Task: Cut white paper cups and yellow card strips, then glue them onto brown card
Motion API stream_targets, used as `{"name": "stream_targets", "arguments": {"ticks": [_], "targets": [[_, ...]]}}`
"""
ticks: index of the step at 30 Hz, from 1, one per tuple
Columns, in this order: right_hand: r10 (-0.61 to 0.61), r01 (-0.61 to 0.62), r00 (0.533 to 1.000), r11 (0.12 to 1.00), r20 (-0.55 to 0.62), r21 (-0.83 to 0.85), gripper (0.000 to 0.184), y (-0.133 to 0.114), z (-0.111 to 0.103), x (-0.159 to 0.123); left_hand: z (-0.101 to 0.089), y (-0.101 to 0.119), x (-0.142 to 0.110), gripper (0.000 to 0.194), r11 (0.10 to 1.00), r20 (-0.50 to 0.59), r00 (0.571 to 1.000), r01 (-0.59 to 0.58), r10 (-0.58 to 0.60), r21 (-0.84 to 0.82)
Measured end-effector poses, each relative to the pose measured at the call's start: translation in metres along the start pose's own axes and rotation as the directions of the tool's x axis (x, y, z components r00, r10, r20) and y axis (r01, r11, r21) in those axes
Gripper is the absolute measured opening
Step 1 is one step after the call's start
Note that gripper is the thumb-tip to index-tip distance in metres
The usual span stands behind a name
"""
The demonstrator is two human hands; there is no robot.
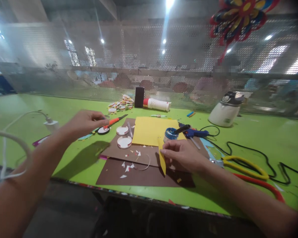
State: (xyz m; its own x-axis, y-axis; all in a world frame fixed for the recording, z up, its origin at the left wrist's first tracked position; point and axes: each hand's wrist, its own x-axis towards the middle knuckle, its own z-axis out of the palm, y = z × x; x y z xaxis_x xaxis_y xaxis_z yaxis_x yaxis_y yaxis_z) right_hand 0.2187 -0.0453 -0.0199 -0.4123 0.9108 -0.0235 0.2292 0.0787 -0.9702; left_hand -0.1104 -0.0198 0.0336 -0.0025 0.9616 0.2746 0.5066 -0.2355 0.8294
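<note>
My left hand (90,119) is at the left, its fingers closed at an orange-handled cutter (113,121) whose dark blade points to the back right. Just below lies a round, black-rimmed white piece (103,130). My right hand (180,153) pinches a narrow yellow paper strip (162,162) above brown sheets (149,175). Behind it are a larger yellow sheet (149,127) and a blue-stained jar (171,134) with a black-handled tool (183,128) in it. Two shallow white round pieces (124,142) sit left of the yellow sheet, near white paper scraps (127,168).
Yellow-handled scissors or pliers (245,168), a blue glue gun (196,133) and black cable (258,149) lie right. A white kettle-like container (222,114), white tube (159,104), dark upright block (139,97) and piled round pieces (121,104) stand before a perforated screen (149,59).
</note>
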Motion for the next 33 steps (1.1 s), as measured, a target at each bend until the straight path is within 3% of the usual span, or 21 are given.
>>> {"name": "stream_targets", "arguments": {"ticks": [1,2,3,5,10,14,18,26,29,33], "targets": [[-0.004,0.004,1.000,1.000,-0.006,0.005,0.015,0.001,-0.001,0.000,0.003,0.002,-0.007,0.021,0.966,0.041,0.999,-0.038,0.029,0.256],[-0.008,0.009,1.000,1.000,-0.013,0.011,0.016,0.001,-0.002,0.000,0.007,0.003,-0.016,0.024,0.910,0.076,0.993,-0.111,0.088,0.398],[-0.011,0.012,1.000,1.000,-0.021,0.016,0.016,0.002,-0.003,0.000,0.011,0.003,-0.028,0.024,0.883,0.121,0.983,-0.179,0.139,0.433],[-0.012,0.012,0.999,1.000,-0.035,0.018,0.016,0.003,-0.006,0.000,0.019,0.000,-0.056,0.024,0.869,0.193,0.974,-0.197,0.120,0.454],[0.002,-0.002,1.000,1.000,-0.022,-0.011,0.017,0.004,-0.005,-0.001,0.030,-0.026,-0.130,0.018,0.898,0.050,0.979,-0.199,0.195,0.392],[-0.033,0.032,0.998,0.999,-0.046,-0.035,0.017,0.006,-0.005,-0.001,0.036,-0.039,-0.163,0.025,0.845,0.053,0.948,-0.304,0.314,0.440],[-0.090,0.085,0.989,0.995,-0.114,-0.049,0.017,0.004,-0.008,0.000,0.040,-0.038,-0.161,0.034,0.743,0.186,0.918,-0.393,0.350,0.542],[-0.133,0.122,0.985,0.987,-0.107,-0.106,0.018,0.000,-0.004,0.001,0.057,-0.013,-0.115,0.035,0.538,0.403,0.871,-0.490,0.281,0.685],[-0.184,0.166,0.976,0.976,-0.120,-0.143,0.017,-0.003,-0.006,-0.002,0.068,-0.005,-0.102,0.037,0.471,0.423,0.856,-0.517,0.298,0.715],[-0.252,0.226,0.954,0.961,-0.165,-0.161,0.016,-0.012,-0.011,-0.006,0.075,0.002,-0.090,0.040,0.454,0.348,0.863,-0.492,0.366,0.743]]}}
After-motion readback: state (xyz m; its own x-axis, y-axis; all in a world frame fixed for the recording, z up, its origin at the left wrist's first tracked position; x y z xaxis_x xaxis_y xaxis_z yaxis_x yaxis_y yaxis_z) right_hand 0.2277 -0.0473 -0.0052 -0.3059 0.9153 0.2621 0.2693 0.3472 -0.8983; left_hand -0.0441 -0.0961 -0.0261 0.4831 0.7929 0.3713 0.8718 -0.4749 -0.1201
